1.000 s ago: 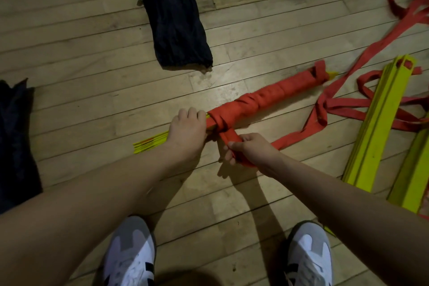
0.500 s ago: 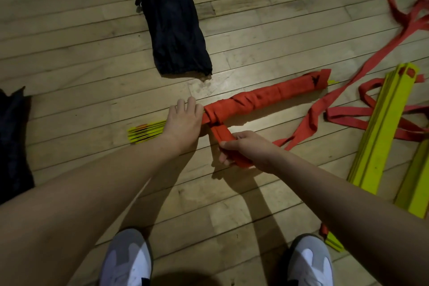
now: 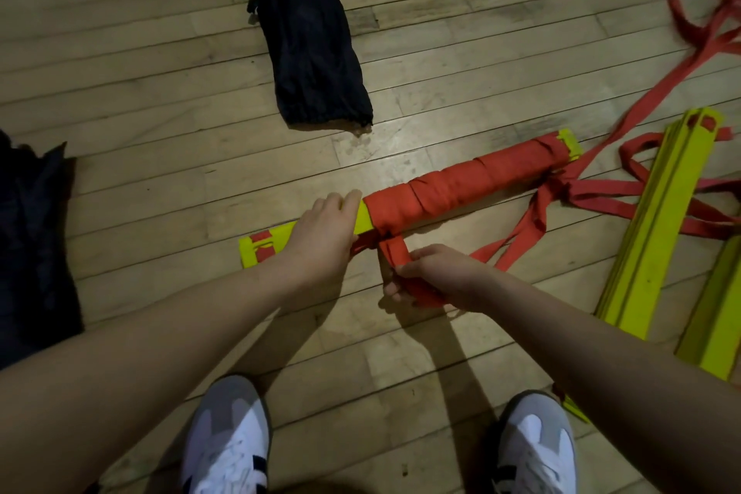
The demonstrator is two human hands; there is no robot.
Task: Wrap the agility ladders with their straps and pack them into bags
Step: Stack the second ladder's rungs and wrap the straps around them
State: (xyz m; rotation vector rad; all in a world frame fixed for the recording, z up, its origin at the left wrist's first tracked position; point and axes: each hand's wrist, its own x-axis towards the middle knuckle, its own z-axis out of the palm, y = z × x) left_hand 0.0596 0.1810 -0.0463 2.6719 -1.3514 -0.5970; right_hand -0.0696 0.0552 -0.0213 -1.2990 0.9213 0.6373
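Left hand (image 3: 320, 237) grips the yellow ladder bundle (image 3: 449, 188) lying on the wood floor (image 3: 160, 64); right hand (image 3: 437, 277) pinches its red strap (image 3: 395, 253), half wound. Dark bag (image 3: 308, 32) beyond, spare rungs (image 3: 657, 229) at right.

Both bare forearms reach forward and down over the floor. The left hand (image 3: 320, 237) lies palm-down, its fingers (image 3: 349, 201) curled over the top of the ladder bundle (image 3: 461, 184). The right hand (image 3: 437, 277) is closed, pinching the red strap (image 3: 395, 251) just beside the left wrist.
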